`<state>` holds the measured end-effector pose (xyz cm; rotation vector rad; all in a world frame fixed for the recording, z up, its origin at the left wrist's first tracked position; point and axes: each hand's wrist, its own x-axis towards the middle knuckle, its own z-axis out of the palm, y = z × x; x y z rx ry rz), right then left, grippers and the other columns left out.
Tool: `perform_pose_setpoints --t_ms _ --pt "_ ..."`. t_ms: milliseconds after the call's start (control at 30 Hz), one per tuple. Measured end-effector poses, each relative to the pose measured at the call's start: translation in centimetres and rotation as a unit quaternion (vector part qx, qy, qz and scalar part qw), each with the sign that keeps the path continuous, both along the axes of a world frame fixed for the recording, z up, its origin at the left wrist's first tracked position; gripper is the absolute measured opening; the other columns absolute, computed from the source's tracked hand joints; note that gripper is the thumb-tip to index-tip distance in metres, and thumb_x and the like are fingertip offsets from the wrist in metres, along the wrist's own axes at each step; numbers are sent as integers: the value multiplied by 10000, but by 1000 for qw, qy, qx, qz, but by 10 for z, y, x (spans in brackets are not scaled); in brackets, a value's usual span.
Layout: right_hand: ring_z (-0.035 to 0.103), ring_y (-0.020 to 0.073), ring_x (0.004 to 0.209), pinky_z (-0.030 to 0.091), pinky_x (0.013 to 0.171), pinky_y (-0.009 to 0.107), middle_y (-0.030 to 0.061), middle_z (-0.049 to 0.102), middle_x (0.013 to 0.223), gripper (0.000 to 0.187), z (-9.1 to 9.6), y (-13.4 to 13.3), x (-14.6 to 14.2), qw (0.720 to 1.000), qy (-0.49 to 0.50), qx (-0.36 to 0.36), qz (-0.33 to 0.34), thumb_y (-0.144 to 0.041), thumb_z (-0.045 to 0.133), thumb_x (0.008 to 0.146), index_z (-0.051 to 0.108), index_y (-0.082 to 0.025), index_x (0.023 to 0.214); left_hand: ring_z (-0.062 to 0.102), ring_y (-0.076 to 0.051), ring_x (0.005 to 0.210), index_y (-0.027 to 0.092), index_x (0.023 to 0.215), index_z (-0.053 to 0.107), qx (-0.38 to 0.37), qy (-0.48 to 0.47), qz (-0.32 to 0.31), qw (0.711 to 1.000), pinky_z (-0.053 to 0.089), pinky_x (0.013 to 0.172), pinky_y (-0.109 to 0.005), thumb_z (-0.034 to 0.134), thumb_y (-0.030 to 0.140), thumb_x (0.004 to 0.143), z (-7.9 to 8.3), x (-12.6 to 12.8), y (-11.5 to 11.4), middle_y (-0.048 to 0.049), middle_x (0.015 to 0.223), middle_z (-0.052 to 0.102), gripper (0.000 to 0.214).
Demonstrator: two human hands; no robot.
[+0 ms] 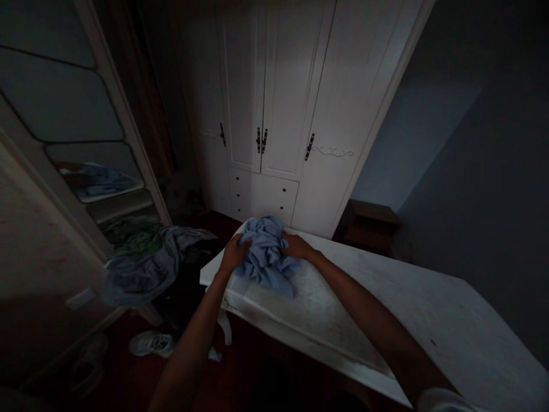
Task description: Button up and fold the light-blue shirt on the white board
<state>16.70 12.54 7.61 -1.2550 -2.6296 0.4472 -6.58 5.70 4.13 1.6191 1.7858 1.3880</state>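
A crumpled blue garment (266,252) lies bunched at the far left end of a white table (412,286); its exact kind is hidden by the folds. My left hand (235,252) grips its left edge, the thumb pressed over the fabric. From the right side my right hand (298,247) holds another fold, and its fingertips are partly hidden in the cloth. One loose part of the garment spreads toward the table's near edge.
Beyond the table stands a white wardrobe (283,86) with dark handles. Grey clothes (146,274) and green clothes (132,237) are heaped at the left, below a mirror panel (96,169). A sneaker (152,343) rests on the red floor. A brown cabinet (373,220) stands back right.
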Motion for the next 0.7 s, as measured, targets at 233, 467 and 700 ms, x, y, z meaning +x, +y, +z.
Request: perform_pose_setpoints --t_ms 233,467,700 --pt "674 218 916 485 843 301 65 733 963 258 45 -11 87 995 57 76 -41 -280 469 894 705 -191 948 649 -230 874 154 850 720 88 -149 121 977 500 828 -338 595 496 727 16 -31 -22 -56 866 734 385" --pt "649 268 971 483 914 413 112 713 1012 363 107 -33 238 926 143 299 -181 -429 462 876 711 -178 959 647 -214 860 155 839 679 201 -258 232 916 517 759 -349 648 418 719 53 -53 -26 -28 898 732 291" --pt "635 251 871 488 820 381 144 701 890 252 156 -101 344 784 157 524 -293 -297 479 816 685 -171 890 652 -206 862 143 850 653 276 -228 220 907 509 780 -375 574 412 801 91 -11 7 -22 874 712 284"
